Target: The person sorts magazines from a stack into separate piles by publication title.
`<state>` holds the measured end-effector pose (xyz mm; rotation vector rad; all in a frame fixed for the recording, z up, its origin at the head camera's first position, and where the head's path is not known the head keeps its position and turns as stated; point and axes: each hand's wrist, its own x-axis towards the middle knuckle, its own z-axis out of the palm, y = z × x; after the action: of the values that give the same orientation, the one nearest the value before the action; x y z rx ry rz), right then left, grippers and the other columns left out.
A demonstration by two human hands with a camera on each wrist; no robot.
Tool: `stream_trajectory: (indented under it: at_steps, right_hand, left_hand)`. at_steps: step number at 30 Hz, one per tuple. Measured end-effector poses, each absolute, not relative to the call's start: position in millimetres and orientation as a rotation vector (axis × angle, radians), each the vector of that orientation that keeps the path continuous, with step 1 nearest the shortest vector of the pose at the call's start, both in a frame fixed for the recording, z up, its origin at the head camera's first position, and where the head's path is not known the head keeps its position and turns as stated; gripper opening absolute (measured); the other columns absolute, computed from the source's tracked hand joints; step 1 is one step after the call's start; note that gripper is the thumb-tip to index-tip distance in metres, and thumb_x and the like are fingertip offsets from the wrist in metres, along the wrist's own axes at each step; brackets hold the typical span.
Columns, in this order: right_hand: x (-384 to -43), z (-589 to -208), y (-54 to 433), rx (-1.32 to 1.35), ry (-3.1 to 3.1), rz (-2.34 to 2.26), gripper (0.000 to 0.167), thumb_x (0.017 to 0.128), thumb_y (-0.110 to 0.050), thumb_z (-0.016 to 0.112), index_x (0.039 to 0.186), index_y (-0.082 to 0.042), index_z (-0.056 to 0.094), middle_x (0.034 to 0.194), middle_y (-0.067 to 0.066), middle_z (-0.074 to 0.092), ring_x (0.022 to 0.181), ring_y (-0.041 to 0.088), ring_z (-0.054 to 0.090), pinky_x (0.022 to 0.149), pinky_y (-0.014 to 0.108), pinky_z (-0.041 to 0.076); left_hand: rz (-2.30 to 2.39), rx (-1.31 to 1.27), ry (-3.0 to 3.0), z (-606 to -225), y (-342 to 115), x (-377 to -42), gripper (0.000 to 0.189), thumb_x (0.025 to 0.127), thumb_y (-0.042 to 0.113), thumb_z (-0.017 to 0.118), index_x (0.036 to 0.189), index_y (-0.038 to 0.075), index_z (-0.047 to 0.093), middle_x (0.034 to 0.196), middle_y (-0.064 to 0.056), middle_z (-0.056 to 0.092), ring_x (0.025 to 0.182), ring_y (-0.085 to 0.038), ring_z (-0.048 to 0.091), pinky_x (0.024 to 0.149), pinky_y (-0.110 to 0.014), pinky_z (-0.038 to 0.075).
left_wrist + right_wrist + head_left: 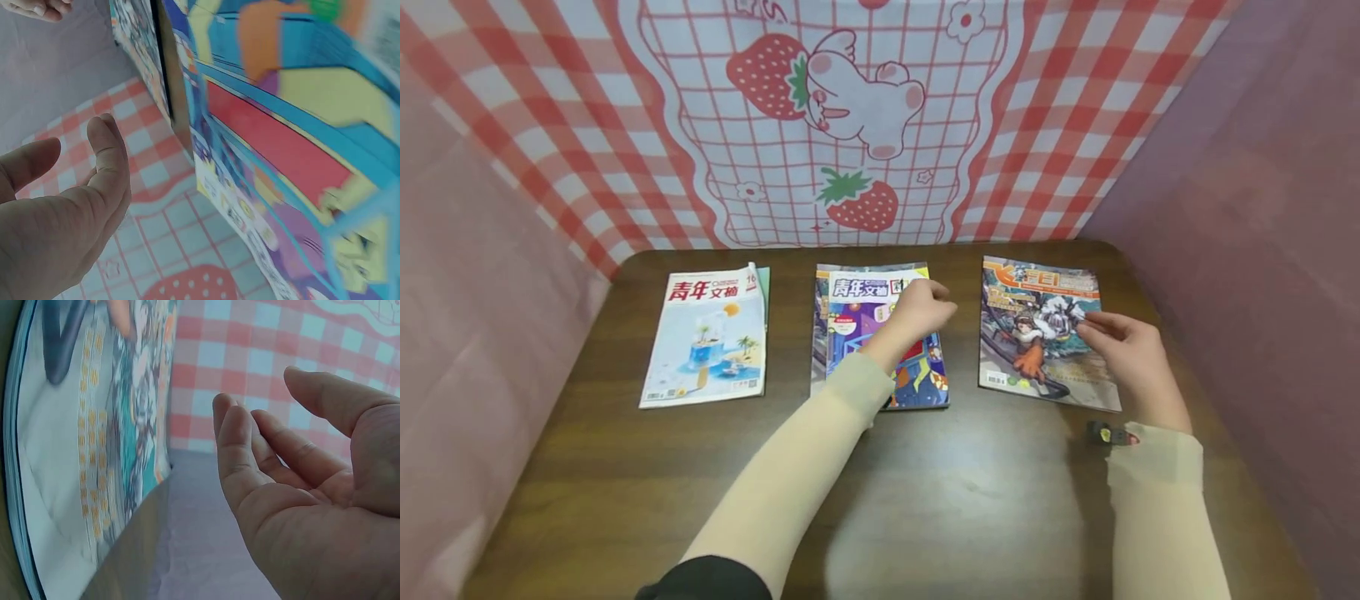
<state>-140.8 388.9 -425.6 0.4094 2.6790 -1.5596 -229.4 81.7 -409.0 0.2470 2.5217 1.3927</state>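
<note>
My left hand (919, 310) is over the middle stack, where a purple magazine (850, 325) lies on top of another magazine (820, 367). In the left wrist view its thumb and loosely bent fingers (107, 156) stand apart with nothing between them, away from the purple cover. Over the right edge of a comic-style magazine (1037, 333) is my right hand (1131, 358). The right wrist view shows its fingers (236, 447) slightly bent and thumb apart, holding nothing, with that magazine (62, 487) off to the side.
On the left of the wooden table (970, 500) lies a white magazine (715, 342) with a beach drink cover, over something greenish. A small dark object with a yellow spot (1105, 433) shows beside the right cuff. A red-checked cloth (865, 125) hangs behind the table.
</note>
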Motion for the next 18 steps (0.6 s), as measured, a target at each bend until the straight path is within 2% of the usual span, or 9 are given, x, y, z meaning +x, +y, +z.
stream_trajectory:
  at_steps: [4, 7, 14, 18]
  right_hand:
    - [-143.9, -426.2, 378.7, 0.337, 2.742, -1.534, 0.069, 0.098, -0.047, 0.064, 0.147, 0.0, 0.052, 0.137, 0.021, 0.059, 0.113, 0.011, 0.058, 0.088, 0.021, 0.049]
    - [-146.3, -426.9, 371.2, 0.304, 2.777, -1.506, 0.065, 0.099, -0.044, 0.064, 0.144, 0.001, 0.054, 0.133, 0.022, 0.061, 0.11, 0.011, 0.059, 0.082, 0.016, 0.049]
    - [-149.7, -428.3, 349.6, 0.27, 2.713, -1.564, 0.063, 0.099, -0.04, 0.067, 0.145, 0.0, 0.053, 0.134, 0.02, 0.06, 0.123, 0.025, 0.058, 0.085, 0.015, 0.05]
    - [-149.1, -428.8, 338.8, 0.235, 2.713, -1.582, 0.058, 0.099, -0.035, 0.069, 0.142, 0.002, 0.056, 0.131, 0.02, 0.062, 0.117, 0.02, 0.061, 0.084, 0.015, 0.051]
  left_hand:
    - [1.418, 0.225, 2.534, -409.3, 66.3, -226.6, 0.04, 0.092, 0.012, 0.067, 0.129, -0.002, 0.067, 0.114, -0.012, 0.07, 0.104, -0.022, 0.065, 0.088, -0.03, 0.053]
    - [1.454, 0.226, 2.524, -408.5, 54.0, -223.7, 0.04, 0.092, 0.012, 0.067, 0.128, -0.004, 0.066, 0.109, -0.012, 0.07, 0.098, -0.021, 0.065, 0.085, -0.03, 0.054]
    - [1.552, 0.213, 2.512, -407.8, 22.6, -214.3, 0.039, 0.094, 0.013, 0.067, 0.13, -0.004, 0.065, 0.105, -0.011, 0.069, 0.088, -0.021, 0.065, 0.077, -0.033, 0.055]
    - [1.593, 0.185, 2.542, -409.0, 9.6, -208.7, 0.038, 0.094, 0.012, 0.068, 0.128, -0.004, 0.066, 0.103, -0.01, 0.069, 0.089, -0.022, 0.064, 0.075, -0.033, 0.055]
